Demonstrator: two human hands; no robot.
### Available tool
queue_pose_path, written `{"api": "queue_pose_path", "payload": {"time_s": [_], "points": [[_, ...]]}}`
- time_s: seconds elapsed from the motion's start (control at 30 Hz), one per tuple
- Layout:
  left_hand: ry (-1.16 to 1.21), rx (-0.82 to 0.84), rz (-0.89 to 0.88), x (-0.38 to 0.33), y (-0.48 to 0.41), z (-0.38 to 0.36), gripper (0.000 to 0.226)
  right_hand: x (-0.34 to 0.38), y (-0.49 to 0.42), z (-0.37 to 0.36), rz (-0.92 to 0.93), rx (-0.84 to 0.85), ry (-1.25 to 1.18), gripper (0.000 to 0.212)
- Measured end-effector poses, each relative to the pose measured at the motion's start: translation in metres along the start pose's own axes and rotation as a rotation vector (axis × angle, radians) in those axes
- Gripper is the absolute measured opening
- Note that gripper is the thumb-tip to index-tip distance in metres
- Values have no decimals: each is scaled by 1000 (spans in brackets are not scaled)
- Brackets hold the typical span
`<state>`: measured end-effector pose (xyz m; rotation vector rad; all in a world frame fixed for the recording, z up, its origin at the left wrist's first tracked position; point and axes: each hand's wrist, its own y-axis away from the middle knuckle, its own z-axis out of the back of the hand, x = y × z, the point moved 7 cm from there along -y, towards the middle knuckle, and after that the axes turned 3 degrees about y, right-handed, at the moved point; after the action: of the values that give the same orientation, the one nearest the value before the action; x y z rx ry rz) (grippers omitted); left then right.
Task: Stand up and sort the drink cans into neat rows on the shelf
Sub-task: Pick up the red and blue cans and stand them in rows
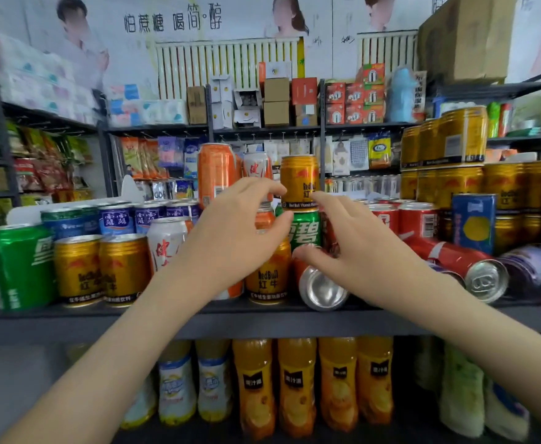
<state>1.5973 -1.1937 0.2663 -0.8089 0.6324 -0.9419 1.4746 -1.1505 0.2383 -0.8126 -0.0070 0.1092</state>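
Left hand (230, 232), right hand (355, 238): fingers spread, holding nothing. Gold can (299, 177) stands upright between the index tips, stacked on green can (307, 229); both hands equally near. Toppled can (322, 288) lies under right thumb, end toward viewer.

Small retail shop, grocery/convenience type. A dark metal shelf (262, 318) is packed with mixed-brand drink cans (77, 270), some showing barcodes, with a row of juice bottles (296, 386) on the tier below. The racks behind carry snack packets (141, 155) hung on peg hooks, plus tissue packs (38, 81) and small boxed goods (354, 104) stacked in multiples. Printed advertising posters (173, 22) with product slogans cover the wall, and a big cardboard carton (467, 36) sits on the top rack.
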Motion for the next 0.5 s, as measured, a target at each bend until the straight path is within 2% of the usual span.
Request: {"api": "queue_pose_path", "payload": {"time_s": [0.1, 0.2, 0.33, 0.5], "points": [[231, -142, 6, -7, 29, 14, 27, 5, 23, -8, -22, -67, 127, 74], [321, -162, 5, -9, 58, 12, 27, 7, 42, -17, -27, -85, 275, 77], [381, -92, 130, 4, 83, -10, 15, 9, 54, -32, -33, -36, 399, 85], [466, 104, 334, 19, 101, -45, 11, 8, 54, -38, -32, -60, 439, 69]]}}
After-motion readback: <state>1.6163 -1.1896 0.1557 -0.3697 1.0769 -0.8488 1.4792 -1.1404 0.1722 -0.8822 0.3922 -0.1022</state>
